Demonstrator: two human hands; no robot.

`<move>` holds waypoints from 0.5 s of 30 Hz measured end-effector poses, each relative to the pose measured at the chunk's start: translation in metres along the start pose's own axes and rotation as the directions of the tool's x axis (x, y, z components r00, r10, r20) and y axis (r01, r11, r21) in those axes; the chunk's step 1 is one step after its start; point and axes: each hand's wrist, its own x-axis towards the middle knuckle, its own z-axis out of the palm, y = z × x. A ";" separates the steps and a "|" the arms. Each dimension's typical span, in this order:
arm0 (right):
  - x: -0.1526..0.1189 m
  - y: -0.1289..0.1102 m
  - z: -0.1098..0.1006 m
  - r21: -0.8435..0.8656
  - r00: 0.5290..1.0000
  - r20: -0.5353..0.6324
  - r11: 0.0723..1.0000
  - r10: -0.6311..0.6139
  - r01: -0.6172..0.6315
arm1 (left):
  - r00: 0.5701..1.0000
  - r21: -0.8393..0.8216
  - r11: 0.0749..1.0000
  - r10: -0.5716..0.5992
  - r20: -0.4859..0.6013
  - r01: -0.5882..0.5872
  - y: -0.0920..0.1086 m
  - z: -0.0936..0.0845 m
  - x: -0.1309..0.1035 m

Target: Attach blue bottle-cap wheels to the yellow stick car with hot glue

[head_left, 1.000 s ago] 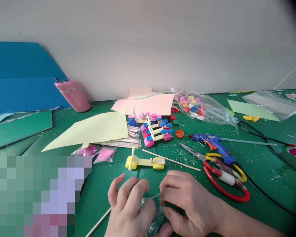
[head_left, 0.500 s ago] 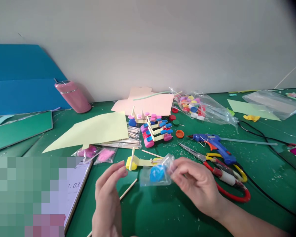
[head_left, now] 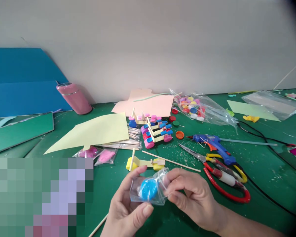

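Our left hand (head_left: 127,212), well apart from the clear plastic bag (head_left: 161,195) half a second ago, now curls loosely around it, thumb and fingers parted; our right hand (head_left: 196,194) pinches its right end. Inside sits a blue lump (head_left: 148,188). Beyond our hands stands a yellow-wheeled stick car (head_left: 145,163); rightward lie scissors (head_left: 227,178).
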 end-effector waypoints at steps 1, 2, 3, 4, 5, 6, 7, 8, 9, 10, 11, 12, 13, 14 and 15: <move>0.000 0.001 0.000 -0.026 1.000 0.015 1.000 -0.017 0.018 | 1.000 0.003 1.000 -0.021 0.001 0.021 0.001 -0.001 0.000; 0.001 0.001 0.000 -0.050 0.999 0.027 0.998 -0.029 0.030 | 0.999 0.007 0.999 -0.033 -0.004 0.033 0.002 -0.001 0.000; 0.001 0.002 0.000 -0.076 0.999 0.036 0.996 -0.034 0.037 | 0.999 0.012 1.000 -0.028 -0.021 0.028 0.003 0.000 -0.001; 0.001 0.003 -0.001 -0.101 0.998 0.044 0.994 -0.039 0.043 | 0.999 0.018 1.000 -0.007 -0.047 0.008 0.003 0.001 -0.002; 0.001 0.004 -0.001 -0.126 0.998 0.051 0.991 -0.041 0.047 | 0.997 0.027 0.999 0.020 -0.073 -0.018 0.003 0.002 -0.002; 0.002 0.004 -0.001 -0.150 0.997 0.060 0.987 -0.044 0.052 | 0.994 0.038 0.998 0.050 -0.098 -0.047 0.003 0.004 -0.003; 0.002 0.004 -0.001 -0.171 0.997 0.069 0.984 -0.046 0.057 | 0.991 0.055 0.996 0.072 -0.114 -0.066 0.002 0.005 -0.003; 0.002 0.004 -0.002 -0.187 0.996 0.075 0.980 -0.048 0.062 | 0.989 0.079 0.994 0.082 -0.121 -0.072 0.002 0.006 -0.003; 0.001 0.004 -0.002 -0.194 0.996 0.080 0.979 -0.049 0.064 | 0.989 0.103 0.992 0.082 -0.126 -0.069 0.002 0.007 -0.003; 0.001 0.003 -0.003 -0.191 0.995 0.087 0.980 -0.047 0.063 | 0.989 0.125 0.990 0.077 -0.129 -0.061 0.002 0.008 -0.003; 0.001 0.003 -0.004 -0.177 0.995 0.096 0.983 -0.035 0.051 | 0.988 0.144 0.988 0.074 -0.134 -0.054 0.003 0.008 -0.002; 0.001 0.003 -0.005 -0.150 0.994 0.106 0.988 -0.014 0.030 | 0.988 0.157 0.986 0.072 -0.137 -0.050 0.003 0.008 -0.002; 0.001 0.003 -0.006 -0.117 0.994 0.112 0.993 0.017 -0.004 | 0.988 0.165 0.985 0.074 -0.139 -0.050 0.003 0.008 -0.002; 0.002 0.003 -0.007 -0.083 0.992 0.113 0.995 0.056 -0.046 | 0.987 0.171 0.984 0.077 -0.140 -0.053 0.003 0.009 -0.002; 0.002 0.003 -0.007 -0.056 0.990 0.108 0.994 0.095 -0.089 | 0.986 0.178 0.982 0.082 -0.142 -0.056 0.003 0.009 -0.002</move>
